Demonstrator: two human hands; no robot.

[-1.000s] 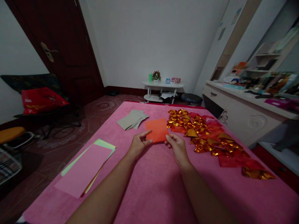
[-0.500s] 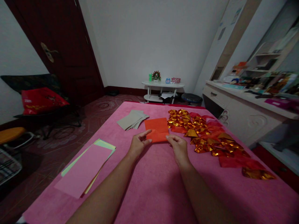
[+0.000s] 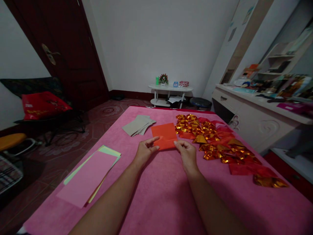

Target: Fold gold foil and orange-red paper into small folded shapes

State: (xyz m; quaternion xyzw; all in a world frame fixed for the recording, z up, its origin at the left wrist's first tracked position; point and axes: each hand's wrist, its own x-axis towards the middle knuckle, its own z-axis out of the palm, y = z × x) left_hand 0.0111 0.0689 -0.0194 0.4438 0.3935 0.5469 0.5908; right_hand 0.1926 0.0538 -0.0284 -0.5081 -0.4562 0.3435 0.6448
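Observation:
Between my hands is an orange sheet of paper (image 3: 165, 134), creased across its lower part, close above the pink cloth. My left hand (image 3: 147, 149) holds its lower left edge between thumb and fingers. At the lower right corner my right hand (image 3: 186, 151) pinches the sheet with thumb and forefinger. A fanned stack of grey paper (image 3: 138, 125) lies just beyond my left hand. To the right of my right hand spread many folded gold and red foil pieces (image 3: 215, 140).
A pile of pink, green and yellow paper strips (image 3: 90, 178) lies on the left of the pink-covered table (image 3: 156, 202). Beyond it stand a small white table (image 3: 171, 88) and a round black stool (image 3: 201, 103). A white dresser (image 3: 254, 114) borders the right side.
Almost nothing differs. Both hands keep their hold on the orange paper, whose lower right edge sits very slightly changed.

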